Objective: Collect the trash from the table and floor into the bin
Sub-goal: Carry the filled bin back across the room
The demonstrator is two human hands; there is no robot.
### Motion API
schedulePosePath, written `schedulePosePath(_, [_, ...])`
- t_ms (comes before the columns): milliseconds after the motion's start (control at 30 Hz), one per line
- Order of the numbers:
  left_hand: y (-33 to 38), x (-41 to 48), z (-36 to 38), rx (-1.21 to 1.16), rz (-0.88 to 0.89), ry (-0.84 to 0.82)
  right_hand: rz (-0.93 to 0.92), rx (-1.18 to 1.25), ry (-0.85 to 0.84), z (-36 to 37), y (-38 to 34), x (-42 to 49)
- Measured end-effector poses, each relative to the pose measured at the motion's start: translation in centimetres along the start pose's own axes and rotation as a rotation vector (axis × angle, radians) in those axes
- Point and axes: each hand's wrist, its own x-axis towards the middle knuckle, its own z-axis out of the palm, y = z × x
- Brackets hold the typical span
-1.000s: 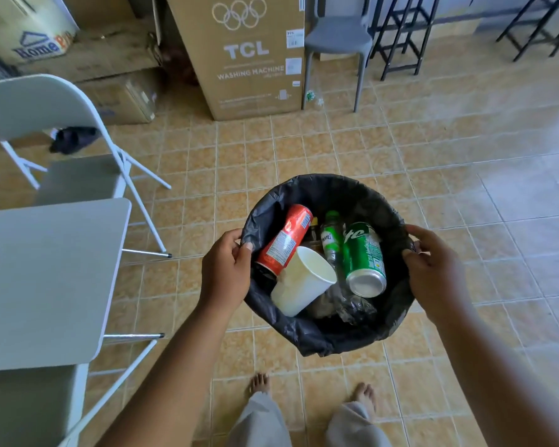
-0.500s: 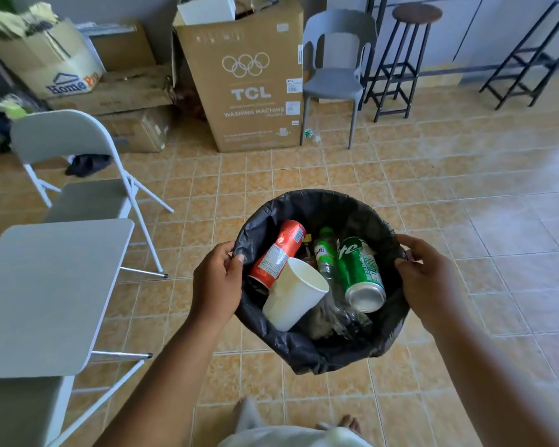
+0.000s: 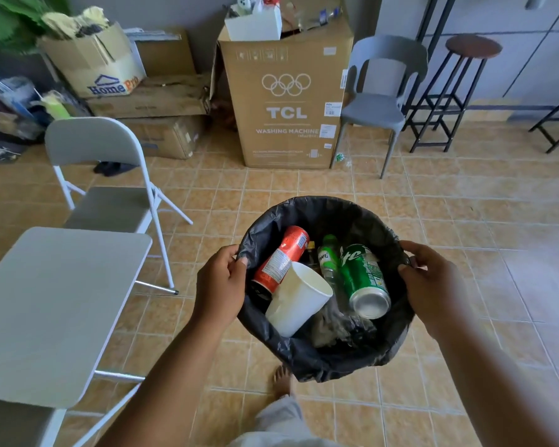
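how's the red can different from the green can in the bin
The red can lies on the bin's left side, its lower end partly hidden behind the white paper cup. The green can lies on the right, its silver end fully showing. Both lie tilted inside the black liner.

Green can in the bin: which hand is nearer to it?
Right. The right hand grips the bin rim beside the green can; the left hand holds the opposite rim, past the red can.

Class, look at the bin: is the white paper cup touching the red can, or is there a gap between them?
Touching. The head view shows the white paper cup lying against the red can inside the bin, its rim overlapping the can's lower side with no gap.
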Motion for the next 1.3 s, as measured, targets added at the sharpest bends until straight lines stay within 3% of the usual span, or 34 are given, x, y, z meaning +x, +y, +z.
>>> schedulePosePath(300, [-0.9,12.5,-2.9,-0.035,0.011,0.048,-0.042,0.005,0.004,7.5,-7.7,8.6])
schedulePosePath(767, [-3.2,30.6,-3.5,-0.036,-0.135,0.146,-0.149,0.023,-0.175,20.5,-15.8,26.2])
schedulePosePath(1300, [-4.8,52.0,-4.1,0.026,-0.309,0.376,-0.281,-0.037,-0.393,36.0,-29.1,48.0])
